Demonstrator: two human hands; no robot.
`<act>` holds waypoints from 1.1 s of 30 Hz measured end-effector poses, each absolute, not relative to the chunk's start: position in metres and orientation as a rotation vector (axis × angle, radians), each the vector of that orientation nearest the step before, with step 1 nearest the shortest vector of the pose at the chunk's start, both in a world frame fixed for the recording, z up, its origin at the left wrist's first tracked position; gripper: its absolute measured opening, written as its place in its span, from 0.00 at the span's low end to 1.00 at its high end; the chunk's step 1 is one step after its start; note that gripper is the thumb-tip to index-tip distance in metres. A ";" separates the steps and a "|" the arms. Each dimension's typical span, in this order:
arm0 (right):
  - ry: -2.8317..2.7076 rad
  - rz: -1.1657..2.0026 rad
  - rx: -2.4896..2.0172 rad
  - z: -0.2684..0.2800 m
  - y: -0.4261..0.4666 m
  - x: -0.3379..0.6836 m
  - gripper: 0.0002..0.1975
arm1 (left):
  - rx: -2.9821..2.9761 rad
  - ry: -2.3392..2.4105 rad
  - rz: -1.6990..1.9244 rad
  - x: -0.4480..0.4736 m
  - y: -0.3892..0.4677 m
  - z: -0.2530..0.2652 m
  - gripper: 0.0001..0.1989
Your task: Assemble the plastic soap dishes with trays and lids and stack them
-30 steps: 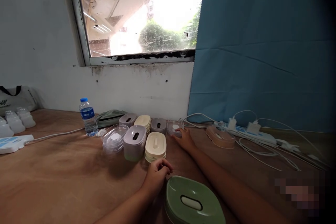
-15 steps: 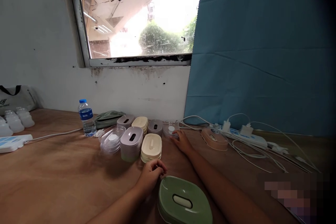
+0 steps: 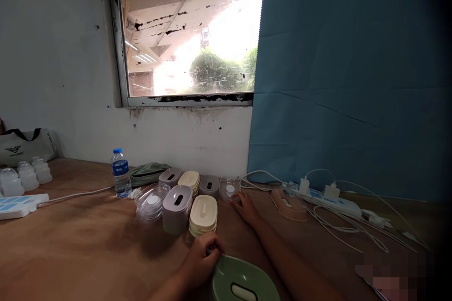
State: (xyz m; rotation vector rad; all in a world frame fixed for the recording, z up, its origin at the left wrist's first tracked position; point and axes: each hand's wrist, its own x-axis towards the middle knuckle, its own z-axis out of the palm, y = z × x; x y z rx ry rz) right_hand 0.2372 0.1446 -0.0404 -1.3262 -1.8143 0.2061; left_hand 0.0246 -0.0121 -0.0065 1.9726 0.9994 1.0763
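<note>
My right hand (image 3: 246, 208) reaches to the back of the table, its fingertips closed on the near right edge of a clear plastic container (image 3: 225, 187) with a round white label. Nearer to me, my left hand (image 3: 205, 256) is curled closed; what lies in its fingers, if anything, I cannot make out. Just right of it is a green oval lid (image 3: 243, 273) with a pale handle, partly cut off by the frame. In front of the left hand stands a stack of cream lids (image 3: 204, 211), beside a lilac-lidded container (image 3: 177, 211) and stacked clear plastic pieces (image 3: 150, 204).
Behind are more lilac-grey containers (image 3: 209, 186) and cream lids (image 3: 189, 178). A water bottle (image 3: 121, 176) and green pouch (image 3: 148, 172) stand left. To the right lie a peach-coloured piece (image 3: 287, 204), a power strip (image 3: 339, 204) and loose cables (image 3: 332, 223).
The view has tilted up, so everything sits lower in the picture and less of the green lid shows. My left hand's fingers look more tightly curled; the right hand stays at the clear container.
</note>
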 end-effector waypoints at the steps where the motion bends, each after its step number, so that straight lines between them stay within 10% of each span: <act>1: -1.825 0.209 -1.318 -0.041 0.144 0.238 0.11 | 1.998 1.008 1.067 0.024 -0.013 -0.006 0.08; 33: -2.239 0.162 -0.991 0.011 -0.091 0.251 0.08 | 2.657 0.467 0.695 0.027 -0.048 0.016 0.28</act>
